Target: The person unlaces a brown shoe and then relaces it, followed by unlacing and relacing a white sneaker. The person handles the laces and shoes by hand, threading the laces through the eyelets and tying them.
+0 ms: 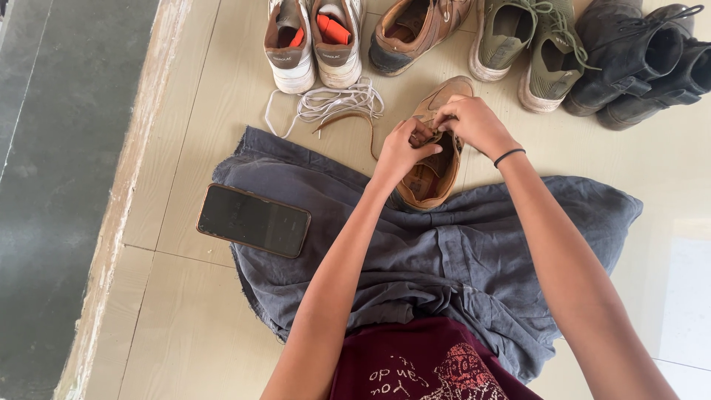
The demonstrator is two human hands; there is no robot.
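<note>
Both hands work on one tan leather lace-up shoe (433,174). It lies on the edge of a grey-blue fabric skirt (459,252) spread over the person's lap, toe pointing away, heel nearest the body.

Left hand (406,146): fingers curled narrow, pinched at the shoe's tongue and eyelet area. Cannot tell exactly what the fingertips grip; looks like the lace or the eyelet flap.

Right hand (474,122): fingers bent, closed down on the shoe's upper near the toe side, touching the left hand. A thin black band (509,156) sits on that wrist.

A brown cord-like shoelace (354,121) trails from the shoe to the left across the beige tiled floor (192,296). Just beyond it lies a loose bundle of white laces (326,104).

Row of footwear along the top edge, well apart from the hands:
- pair of white sneakers with orange insoles (315,44)
- second tan leather shoe (415,30), on its side
- pair of olive-green knit sneakers (529,48)
- pair of black leather boots (644,59)

A black smartphone (253,220), screen dark, lies flat on the left corner of the skirt. A dark grey stone strip (59,148) borders the tiles on the left.
</note>
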